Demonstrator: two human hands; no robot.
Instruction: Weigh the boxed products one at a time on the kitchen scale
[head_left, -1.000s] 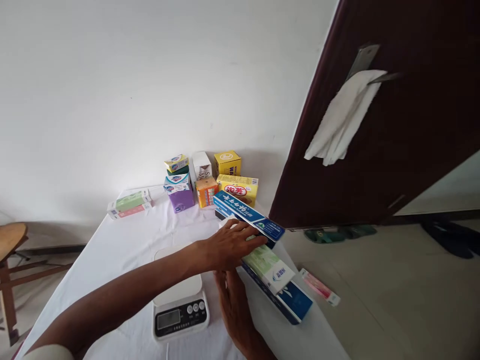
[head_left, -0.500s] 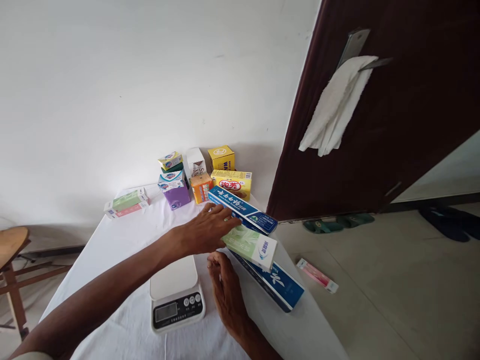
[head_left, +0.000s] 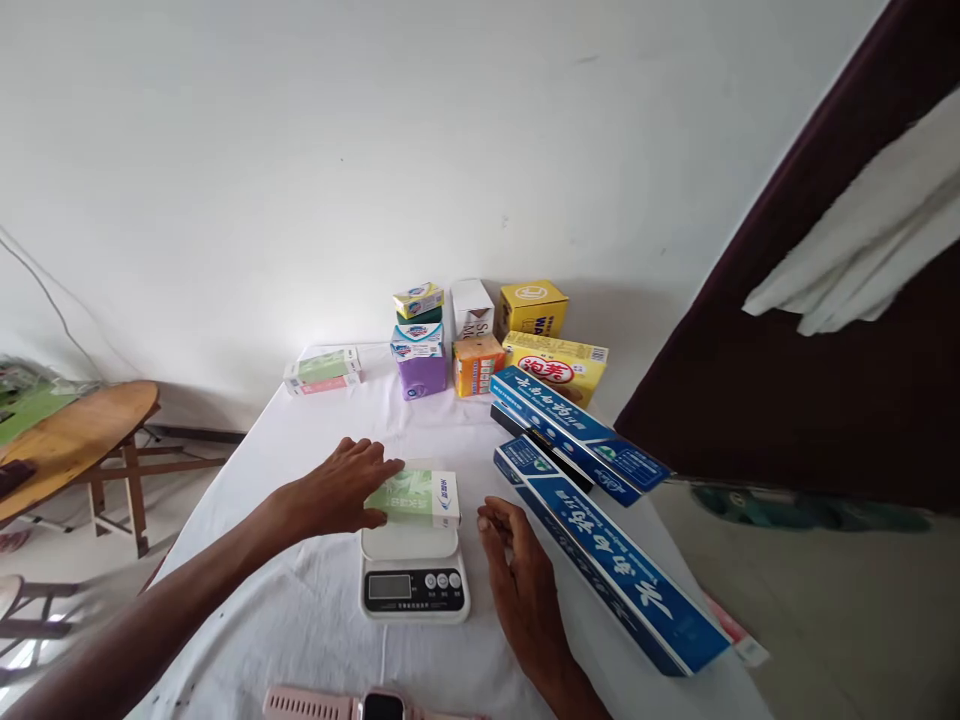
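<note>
My left hand (head_left: pixel 341 488) grips the left end of a green and white toothpaste box (head_left: pixel 420 497), with thumb and fingers on opposite sides. This box is over the pan of a white kitchen scale (head_left: pixel 412 545); whether it rests on the pan I cannot tell. To the right of the scale, my right hand (head_left: pixel 521 580) lies on the cloth with fingers loosely curled and nothing in them. Beside it runs a long blue toothpaste box (head_left: pixel 615 555). Another blue toothpaste box (head_left: pixel 577 430) lies behind that one, on top of a dark box.
Along the wall stand a purple box (head_left: pixel 422 375), an orange box (head_left: pixel 478 367) and yellow boxes (head_left: pixel 555 362). Green and pink boxes (head_left: pixel 324 371) lie at the back left. A pink watch (head_left: pixel 382 705) is at the front. Past the right edge, a pink box (head_left: pixel 739 635) is on the floor.
My left hand has carried the green and white toothpaste box left, from above the blue boxes to over the scale. My right hand stays beside the scale. The view has turned left.
</note>
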